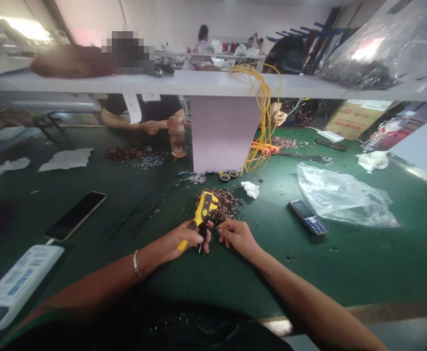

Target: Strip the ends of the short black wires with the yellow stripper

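Note:
My left hand [189, 240] is closed around the handles of a yellow and black wire stripper [203, 208], whose head points up and away from me. Just to its right, my right hand [237, 236] has thumb and fingertips pinched together; whatever is between them is too small to make out. Beyond both hands lies a pile of short brown wire pieces [226, 204], partly hidden behind the tool's head. The hands are close together but apart, low over the green tabletop [184, 292].
A smartphone [77, 215] and a white power strip [23, 280] lie left. On the right are a keypad phone [307, 217] and a clear plastic bag [345, 195]. Tape rolls [225, 177] sit by the shelf's support panel [220, 131]; yellow wires [260, 112] hang beside it. Co-workers' hands show opposite.

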`<state>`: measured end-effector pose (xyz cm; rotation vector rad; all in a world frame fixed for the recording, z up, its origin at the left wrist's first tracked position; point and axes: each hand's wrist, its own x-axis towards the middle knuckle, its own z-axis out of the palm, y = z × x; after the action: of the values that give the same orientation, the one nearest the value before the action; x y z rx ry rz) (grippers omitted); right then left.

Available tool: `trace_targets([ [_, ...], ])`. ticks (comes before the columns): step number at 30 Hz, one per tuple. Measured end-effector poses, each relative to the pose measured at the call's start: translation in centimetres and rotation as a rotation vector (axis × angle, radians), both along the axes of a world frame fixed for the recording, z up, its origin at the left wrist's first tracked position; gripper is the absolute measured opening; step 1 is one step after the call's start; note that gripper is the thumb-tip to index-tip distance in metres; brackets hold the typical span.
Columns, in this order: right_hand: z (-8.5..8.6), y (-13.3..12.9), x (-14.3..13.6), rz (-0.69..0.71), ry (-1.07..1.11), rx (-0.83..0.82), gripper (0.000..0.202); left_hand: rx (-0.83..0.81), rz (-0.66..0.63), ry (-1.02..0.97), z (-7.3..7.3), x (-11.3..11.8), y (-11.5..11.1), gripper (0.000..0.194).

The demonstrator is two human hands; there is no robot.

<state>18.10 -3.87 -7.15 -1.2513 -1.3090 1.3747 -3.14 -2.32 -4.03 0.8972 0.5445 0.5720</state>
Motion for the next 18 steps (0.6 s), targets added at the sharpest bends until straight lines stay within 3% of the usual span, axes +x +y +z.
trace_targets([
  [8, 0.2, 0.1, 0.1, -0.046, 0.042, -0.020, 0.018, 0.050, -0.033, -0.045, 0.4, -0.3, -0.1, 0.062],
  [18, 1.5, -0.3, 0.0, -0.088, 0.088, -0.037, 0.016, 0.076, -0.028, -0.023, 1.5, -0.2, -0.5, 0.064],
])
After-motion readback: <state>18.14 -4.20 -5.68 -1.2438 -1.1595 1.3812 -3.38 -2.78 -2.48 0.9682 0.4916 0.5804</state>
